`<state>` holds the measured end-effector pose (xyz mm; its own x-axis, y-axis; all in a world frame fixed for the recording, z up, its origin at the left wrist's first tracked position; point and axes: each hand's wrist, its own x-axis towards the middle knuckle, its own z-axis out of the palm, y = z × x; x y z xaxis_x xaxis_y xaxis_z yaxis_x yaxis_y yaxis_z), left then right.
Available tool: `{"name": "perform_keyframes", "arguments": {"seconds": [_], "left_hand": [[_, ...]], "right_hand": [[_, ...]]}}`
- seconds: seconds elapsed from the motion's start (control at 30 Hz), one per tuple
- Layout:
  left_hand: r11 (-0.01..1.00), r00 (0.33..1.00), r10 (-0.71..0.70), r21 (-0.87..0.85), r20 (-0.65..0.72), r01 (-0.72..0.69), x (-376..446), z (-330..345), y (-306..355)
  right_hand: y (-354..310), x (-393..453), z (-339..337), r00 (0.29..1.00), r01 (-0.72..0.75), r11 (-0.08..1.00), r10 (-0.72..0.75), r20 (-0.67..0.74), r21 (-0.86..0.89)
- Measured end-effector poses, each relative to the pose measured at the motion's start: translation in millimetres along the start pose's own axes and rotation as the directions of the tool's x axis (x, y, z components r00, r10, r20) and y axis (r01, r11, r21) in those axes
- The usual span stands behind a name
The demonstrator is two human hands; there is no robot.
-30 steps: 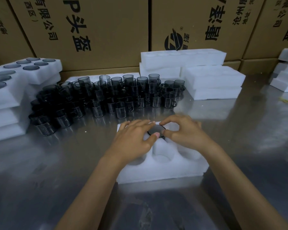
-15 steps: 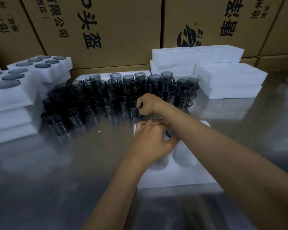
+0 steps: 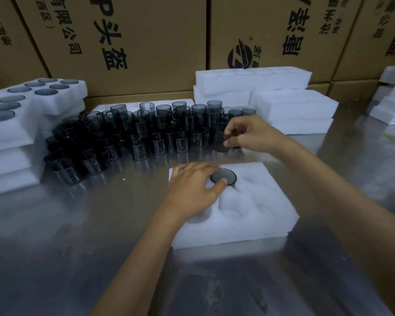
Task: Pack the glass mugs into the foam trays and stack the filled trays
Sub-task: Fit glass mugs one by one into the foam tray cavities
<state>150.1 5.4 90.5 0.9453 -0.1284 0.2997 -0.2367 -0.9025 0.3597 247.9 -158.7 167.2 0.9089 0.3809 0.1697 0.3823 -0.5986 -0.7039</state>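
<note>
Nearest the front edge of the steel desk (image 3: 55,247) sits the foam tray (image 3: 260,215), and the left hand (image 3: 192,190) lies flat on its far left part, fingers relaxed and loosely spread, the thumb tip touching the rim of the one packed mug (image 3: 223,176) sunk in a far pocket. The other pockets in view hold nothing.

Just beyond the tray, the right hand (image 3: 253,133) hangs over the desk with its fingers curled, pinching a dark glass mug (image 3: 220,139) by the side; the mug is tilted and sits at the right end of the loose mugs (image 3: 123,133) (a dense dark crowd, some stacked two high), which runs across the middle of the desk toward the left edge.

At the left edge stand the stacked filled trays (image 3: 12,133), grey mug rims showing in their top pockets. Toward the far right corner lie empty foam trays (image 3: 283,103) in low piles, with more foam pieces (image 3: 392,101) at the right edge. Behind everything, along the far edge, rise cardboard boxes (image 3: 146,42) with printed black lettering.
</note>
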Motion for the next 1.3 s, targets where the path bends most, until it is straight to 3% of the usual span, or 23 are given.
{"name": "perform_keyframes", "arguments": {"seconds": [0.2, 0.4, 0.8, 0.97, 1.1, 1.3], "left_hand": [[1.000, 1.000, -0.016, -0.006, -0.003, 0.016, 0, -1, 1], [0.999, 1.000, -0.031, 0.009, 0.004, 0.031, -1, -1, 1], [0.999, 0.999, -0.036, 0.009, 0.011, 0.036, -1, 1, -1], [0.999, 0.999, -0.041, 0.009, 0.006, 0.040, -1, 1, -2], [0.999, 0.999, -0.047, -0.009, 0.020, 0.048, 1, -1, -1], [0.987, 0.987, -0.158, -0.041, -0.016, 0.157, 3, -17, -12]], "right_hand": [[17, -65, -45, 0.999, -0.037, 0.990, 0.041, 0.026, -0.138], [28, -78, -32, 0.990, -0.079, 0.977, 0.100, 0.098, -0.199], [55, -82, -14, 0.994, -0.068, 0.963, 0.087, 0.062, -0.262], [73, -93, 2, 0.999, -0.054, 0.998, 0.054, -0.006, 0.036], [80, -97, 17, 0.991, -0.102, 0.944, 0.124, -0.050, 0.313], [60, -94, 44, 0.990, -0.110, 0.919, 0.135, -0.041, 0.379]]}}
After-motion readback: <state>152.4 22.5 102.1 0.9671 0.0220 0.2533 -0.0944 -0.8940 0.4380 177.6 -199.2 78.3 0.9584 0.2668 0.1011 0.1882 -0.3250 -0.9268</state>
